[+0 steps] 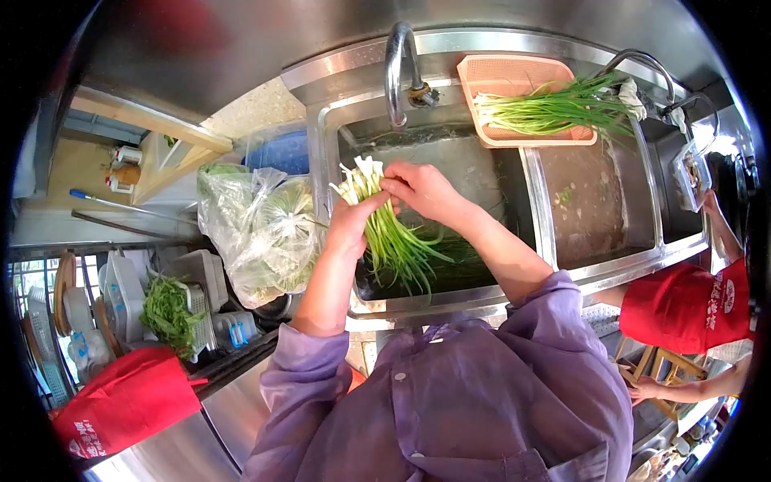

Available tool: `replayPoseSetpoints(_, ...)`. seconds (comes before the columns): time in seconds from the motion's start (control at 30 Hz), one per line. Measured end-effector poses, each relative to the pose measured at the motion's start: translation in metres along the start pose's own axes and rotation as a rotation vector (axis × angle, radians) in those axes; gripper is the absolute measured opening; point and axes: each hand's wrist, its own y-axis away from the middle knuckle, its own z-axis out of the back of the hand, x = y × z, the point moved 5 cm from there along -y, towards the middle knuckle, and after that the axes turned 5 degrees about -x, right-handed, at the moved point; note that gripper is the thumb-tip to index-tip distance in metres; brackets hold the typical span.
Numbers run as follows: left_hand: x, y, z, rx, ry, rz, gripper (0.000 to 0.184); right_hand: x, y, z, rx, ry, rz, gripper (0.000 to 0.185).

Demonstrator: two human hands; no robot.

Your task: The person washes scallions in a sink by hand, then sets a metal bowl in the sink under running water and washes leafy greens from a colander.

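A bunch of green onions (395, 241) hangs over the left sink basin (474, 177), white root ends up and green leaves trailing down. My left hand (353, 218) is wrapped around the bunch just below the white ends. With fingers pinched together, my right hand (422, 191) touches the bunch near the white ends; what exactly lies between its fingertips is too small to make out. Dark water with loose green strands lies in the basin beneath. More green onions (546, 111) lie in a pink plastic basket (507, 71) across the back of the sinks.
A faucet (399, 76) rises behind the left basin. Clear bags of greens (257, 225) sit left of the sink, near a blue container (277, 153). At right, a person in a red apron (683, 309) stands close, one hand near a small tray (689, 177). Leafy greens (170, 313) fill a rack basket.
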Motion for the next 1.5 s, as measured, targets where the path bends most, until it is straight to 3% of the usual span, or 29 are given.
replayPoseSetpoints(0.03,-0.002,-0.001,0.0,0.002,-0.001,0.0,0.026,0.001,-0.002,-0.002,0.043,0.012,0.075,0.016)
replayPoseSetpoints(0.07,-0.002,-0.001,0.0,0.04,-0.008,0.016,0.028,0.001,-0.003,-0.001,-0.063,0.158,0.243,0.013)
replayPoseSetpoints(0.17,-0.01,0.005,0.002,0.11,-0.048,0.041,0.033,0.001,-0.013,0.019,-0.235,0.1,0.283,0.012)
replayPoseSetpoints(0.27,-0.01,0.004,0.008,0.14,-0.068,0.057,0.034,-0.017,-0.028,0.047,-0.42,0.003,0.055,0.015)
replayPoseSetpoints(0.4,-0.013,0.002,0.036,0.071,0.016,0.065,0.033,-0.102,-0.022,0.027,-0.311,0.25,-0.135,0.018)
replayPoseSetpoints(0.5,-0.013,0.001,0.045,0.021,0.003,0.094,0.031,-0.142,-0.008,-0.004,-0.24,0.735,-0.176,0.02)
replayPoseSetpoints(0.57,-0.009,-0.002,0.046,-0.03,-0.037,0.09,0.03,-0.089,-0.007,-0.008,-0.362,0.393,0.027,0.022)
replayPoseSetpoints(0.6,-0.007,-0.003,0.045,-0.052,-0.067,0.076,0.03,-0.066,-0.005,-0.01,-0.355,0.387,0.024,0.022)
replayPoseSetpoints(0.67,-0.005,-0.004,0.039,-0.09,-0.102,0.033,0.031,-0.032,-0.006,-0.02,-0.128,-0.224,-0.077,0.021)
replayPoseSetpoints(0.8,-0.006,-0.006,0.028,-0.084,-0.152,0.008,0.031,-0.027,-0.007,-0.034,-0.007,-0.335,-0.065,0.021)
replayPoseSetpoints(0.9,-0.004,-0.01,0.03,-0.103,-0.219,-0.008,0.03,-0.038,-0.004,-0.035,0.022,-0.232,-0.231,0.02)
replayPoseSetpoints(0.97,-0.002,-0.012,0.03,-0.123,-0.236,0.006,0.03,-0.033,-0.005,-0.024,-0.272,0.22,0.094,0.017)
replayPoseSetpoints(1.1,-0.005,-0.009,0.039,-0.15,-0.188,0.06,0.028,-0.095,-0.023,0.004,-0.435,0.57,-0.098,0.017)
replayPoseSetpoints(1.13,-0.007,-0.01,0.043,-0.12,-0.122,0.038,0.028,-0.131,-0.021,0.006,-0.346,0.576,-0.281,0.017)
replayPoseSetpoints(1.17,-0.014,-0.007,0.044,-0.105,-0.118,0.037,0.027,-0.176,-0.015,0.005,-0.286,0.67,-0.307,0.02)
replayPoseSetpoints(1.27,-0.051,0.018,0.047,-0.152,-0.046,-0.023,0.025,-0.291,0.03,-0.017,0.19,0.768,-0.635,0.026)
replayPoseSetpoints(1.3,-0.066,0.028,0.047,-0.179,-0.034,-0.079,0.024,-0.284,0.036,-0.019,0.195,0.768,-0.639,0.026)
replayPoseSetpoints(1.37,-0.099,0.053,0.038,-0.191,-0.072,-0.216,0.021,-0.246,0.047,-0.024,0.435,1.125,-0.681,0.028)
replayPoseSetpoints(1.4,-0.111,0.058,0.042,-0.17,-0.056,-0.242,0.019,-0.22,0.035,-0.029,0.405,1.0,-0.553,0.024)
replayPoseSetpoints(1.47,-0.132,0.067,0.04,-0.106,-0.045,-0.355,0.015,-0.179,0.017,-0.057,0.285,1.085,-0.265,0.021)
replayPoseSetpoints(1.5,-0.141,0.071,0.034,-0.065,-0.05,-0.393,0.015,-0.183,0.017,-0.088,0.502,0.962,-0.269,0.022)
